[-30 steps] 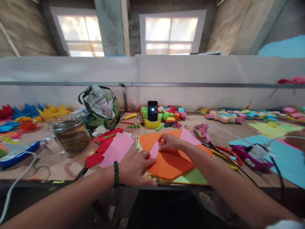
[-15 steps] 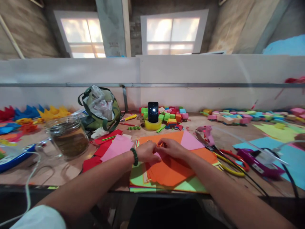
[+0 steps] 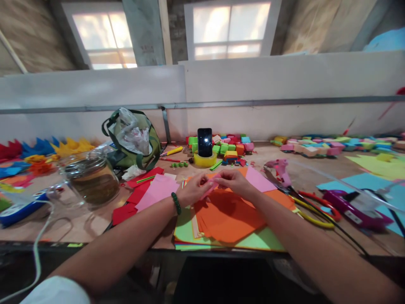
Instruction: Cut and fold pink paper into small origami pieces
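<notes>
My left hand [image 3: 193, 190] and my right hand [image 3: 233, 181] meet above a stack of orange paper sheets [image 3: 228, 213]. Both pinch a small pink paper piece [image 3: 211, 187], held just off the stack. A green bead bracelet [image 3: 176, 203] circles my left wrist. Light green sheets [image 3: 185, 228] lie under the orange ones. A pink sheet [image 3: 158, 192] lies left of my hands on red paper [image 3: 139, 195]. Another pink sheet [image 3: 259, 180] lies right of my right hand.
A glass jar [image 3: 90, 179] and a green bag [image 3: 134, 137] stand at the left. A phone [image 3: 204, 142] leans on a yellow tape roll [image 3: 204, 159] with coloured paper blocks [image 3: 234, 147] behind. A pink glue gun [image 3: 280, 168], red-yellow scissors [image 3: 316, 207] and a purple tool [image 3: 351, 207] lie at the right.
My left hand left the flat orange stack and came up to my right hand. Both now pinch the small pink piece, lifted slightly off the sheets.
</notes>
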{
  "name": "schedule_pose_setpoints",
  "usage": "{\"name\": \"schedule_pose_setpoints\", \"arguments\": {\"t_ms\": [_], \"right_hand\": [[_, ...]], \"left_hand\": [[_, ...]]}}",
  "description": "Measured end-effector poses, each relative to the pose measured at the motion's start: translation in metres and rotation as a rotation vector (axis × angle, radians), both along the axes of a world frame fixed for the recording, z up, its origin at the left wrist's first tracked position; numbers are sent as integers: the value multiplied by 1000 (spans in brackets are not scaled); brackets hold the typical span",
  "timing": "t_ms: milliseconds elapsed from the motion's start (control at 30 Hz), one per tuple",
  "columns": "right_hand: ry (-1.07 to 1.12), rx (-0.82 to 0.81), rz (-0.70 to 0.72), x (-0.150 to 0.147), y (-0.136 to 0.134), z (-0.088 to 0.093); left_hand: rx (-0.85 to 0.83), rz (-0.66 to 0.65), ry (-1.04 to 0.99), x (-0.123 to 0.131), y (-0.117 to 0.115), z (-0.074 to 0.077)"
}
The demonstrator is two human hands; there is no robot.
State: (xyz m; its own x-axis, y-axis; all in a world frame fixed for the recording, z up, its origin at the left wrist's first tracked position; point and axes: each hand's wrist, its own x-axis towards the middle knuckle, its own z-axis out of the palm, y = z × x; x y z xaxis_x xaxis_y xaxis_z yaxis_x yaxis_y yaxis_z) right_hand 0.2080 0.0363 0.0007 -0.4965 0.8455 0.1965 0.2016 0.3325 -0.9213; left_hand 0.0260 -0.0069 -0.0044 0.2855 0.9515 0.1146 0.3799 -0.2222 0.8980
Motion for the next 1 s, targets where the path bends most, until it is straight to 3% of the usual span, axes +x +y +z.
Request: {"name": "schedule_pose_setpoints", "arguments": {"t_ms": [100,167,467,667,1000], "right_hand": [[53,21,-8,3,-1,4],[68,27,-9,4,-1,5],[59,-30,40,5,-2,7],[41,-60,148,6,1,2],[-50,-77,160,6,1,2]], "left_hand": [[-322,-123,-187,-1,-1,5],[-404,-134,-273,-2,0,6],[-148,-70,-205,0,0,6],[4,19,-125,-8,8,8],[143,35,28,-7,10,8]]}}
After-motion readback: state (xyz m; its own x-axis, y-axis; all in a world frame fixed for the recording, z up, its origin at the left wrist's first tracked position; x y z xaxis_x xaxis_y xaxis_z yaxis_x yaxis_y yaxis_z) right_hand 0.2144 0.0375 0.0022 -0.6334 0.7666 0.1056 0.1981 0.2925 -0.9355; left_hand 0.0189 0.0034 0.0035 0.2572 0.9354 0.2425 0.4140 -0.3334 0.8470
